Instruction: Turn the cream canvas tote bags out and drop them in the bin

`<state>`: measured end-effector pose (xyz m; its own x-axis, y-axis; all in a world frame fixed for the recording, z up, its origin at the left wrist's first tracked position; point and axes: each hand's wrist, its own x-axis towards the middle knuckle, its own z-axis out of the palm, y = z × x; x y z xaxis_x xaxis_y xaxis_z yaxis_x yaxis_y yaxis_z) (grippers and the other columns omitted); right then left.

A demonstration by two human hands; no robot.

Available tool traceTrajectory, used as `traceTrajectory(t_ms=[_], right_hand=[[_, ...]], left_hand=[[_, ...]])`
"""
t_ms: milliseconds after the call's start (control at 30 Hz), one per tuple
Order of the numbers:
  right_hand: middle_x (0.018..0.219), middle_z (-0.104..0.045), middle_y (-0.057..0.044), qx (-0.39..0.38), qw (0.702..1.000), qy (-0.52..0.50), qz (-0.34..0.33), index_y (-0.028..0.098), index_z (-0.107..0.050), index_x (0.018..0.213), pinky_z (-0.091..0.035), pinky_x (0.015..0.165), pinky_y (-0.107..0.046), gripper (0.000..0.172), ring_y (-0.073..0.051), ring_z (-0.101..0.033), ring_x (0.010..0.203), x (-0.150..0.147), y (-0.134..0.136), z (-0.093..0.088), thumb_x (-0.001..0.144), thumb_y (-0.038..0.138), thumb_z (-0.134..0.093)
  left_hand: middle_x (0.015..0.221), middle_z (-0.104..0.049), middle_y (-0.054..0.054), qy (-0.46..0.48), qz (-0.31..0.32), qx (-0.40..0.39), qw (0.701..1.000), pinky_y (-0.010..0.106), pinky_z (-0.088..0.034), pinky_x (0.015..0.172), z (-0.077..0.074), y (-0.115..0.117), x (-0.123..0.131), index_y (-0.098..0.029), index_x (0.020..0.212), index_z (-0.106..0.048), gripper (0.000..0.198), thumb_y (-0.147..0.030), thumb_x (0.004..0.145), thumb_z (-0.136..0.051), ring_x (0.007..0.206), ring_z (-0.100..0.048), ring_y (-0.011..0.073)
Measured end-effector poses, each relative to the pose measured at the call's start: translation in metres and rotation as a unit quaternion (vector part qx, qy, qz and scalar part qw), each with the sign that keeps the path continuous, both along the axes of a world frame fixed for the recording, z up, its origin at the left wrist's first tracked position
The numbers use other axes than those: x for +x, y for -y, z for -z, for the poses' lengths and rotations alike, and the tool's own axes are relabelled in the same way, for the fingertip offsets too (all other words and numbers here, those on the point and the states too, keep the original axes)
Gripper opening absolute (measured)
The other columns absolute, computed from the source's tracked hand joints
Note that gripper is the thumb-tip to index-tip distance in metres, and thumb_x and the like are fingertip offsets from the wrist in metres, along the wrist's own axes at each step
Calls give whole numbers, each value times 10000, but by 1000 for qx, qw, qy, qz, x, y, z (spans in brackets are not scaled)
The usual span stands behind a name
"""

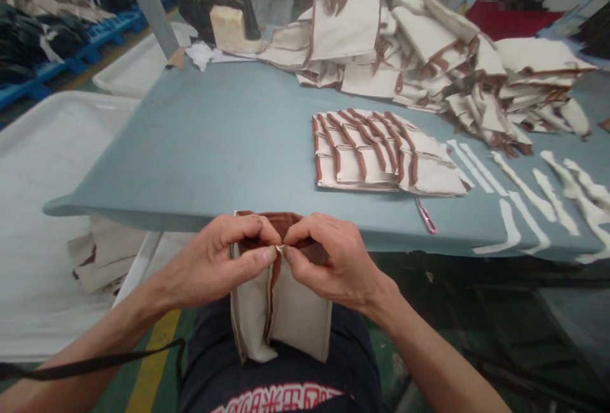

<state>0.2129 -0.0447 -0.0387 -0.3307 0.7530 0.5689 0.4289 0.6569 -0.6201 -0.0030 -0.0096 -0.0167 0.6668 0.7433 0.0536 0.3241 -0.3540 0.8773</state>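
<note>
Left hand (pixel 233 254) and right hand (pixel 331 257) both pinching, thumb against fingers, at the upper edge of a cream fabric piece (pixel 305 318) with brown trim; grips nearly meet at mid-edge. Piece hangs folded, a brown-edged seam running down its middle, in front of the person's dark garment (pixel 210 356) with red-and-white lettering, at the near edge of the blue-grey counter (pixel 214 140). Fingers block part of the upper edge.

Past the right hand, on the counter: small pink tool (pixel 426 216), perhaps a cutter, too blurred to be sure. It lies just beside the overlapping cream pieces (pixel 372 171), brown-trimmed, fanned in a row. These sit between the hands and the large fabric heap (pixel 347 25) at the back. White strips (pixel 512 225) scattered to the right, some near the front edge.

Far left of counter: yellowish block (pixel 229 28), crumpled white scrap (pixel 200 54), metal post (pixel 147 0). Beyond the left side, white tub (pixel 71 108); blue pallet (pixel 95 51) behind.
</note>
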Motion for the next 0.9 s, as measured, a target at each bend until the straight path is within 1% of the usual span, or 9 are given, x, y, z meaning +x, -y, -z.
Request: traceTrajectory(t_ms=[100,167,233,367,433,600,733,833,900], right_hand=[[767,-753,-12,9,1000,26,-9,208,-666,887,-510,670,-254,128,-136,-648,656,1,0,-2,906,113,-583],[754,-744,-9,-4,1000,20,-16,206,-670,874,-493,650,-247,129,-131,-633,645,1,0,-4,905,118,-581],[736,-724,-2,-53,998,-10,-16,201,-660,827,-466,611,-230,121,-119,-607,621,0,0,-6,894,137,-583],[672,-647,30,-210,976,-55,-9,186,-642,779,-393,523,-197,103,-87,-519,545,-3,1,-10,868,185,-589],[657,-621,40,-244,968,-57,-10,180,-638,770,-375,518,-195,105,-79,-494,532,-3,2,-12,861,195,-587],[687,-649,29,-267,963,-12,-21,165,-664,800,-382,558,-204,127,-90,-541,581,0,0,-17,898,199,-591],[727,-698,14,-274,961,12,-42,165,-697,845,-407,590,-214,129,-104,-589,615,4,-2,-21,932,204,-611],[741,-716,6,-240,969,47,-30,176,-686,834,-406,612,-228,94,-118,-619,641,4,-3,-21,899,154,-622],[744,-709,1,-199,977,71,-19,183,-660,827,-393,614,-237,82,-127,-615,649,3,-3,-20,863,124,-616]], left_hand=[[683,-661,-27,-3,-4,7,1000,201,-451,580,1,0,-1,-176,769,-700,221,-270,924,-573,617,-578,125],[671,-659,-29,-7,-2,11,1000,196,-446,566,0,1,-1,-176,760,-692,220,-265,922,-573,601,-572,120],[664,-660,-30,-6,4,9,1000,193,-447,565,-2,2,1,-174,755,-691,221,-266,921,-578,597,-575,118],[622,-639,-42,-4,2,-3,1000,182,-426,544,-5,1,4,-170,725,-682,219,-253,901,-583,558,-545,102],[609,-634,-40,-14,-1,-12,1000,185,-412,530,-6,1,6,-169,702,-672,222,-247,887,-576,546,-534,101],[589,-590,-31,-59,-26,-21,998,209,-375,504,-4,2,6,-168,672,-643,226,-275,849,-549,539,-508,116],[575,-554,-37,-77,-31,-6,997,215,-352,506,-4,4,6,-167,670,-639,229,-273,839,-527,532,-480,111],[566,-531,-42,-81,-33,14,996,215,-338,505,-4,5,7,-166,660,-637,236,-267,844,-528,526,-458,105],[574,-563,-32,-85,-32,22,996,220,-347,514,-4,5,8,-164,665,-648,239,-265,847,-531,535,-481,110]])
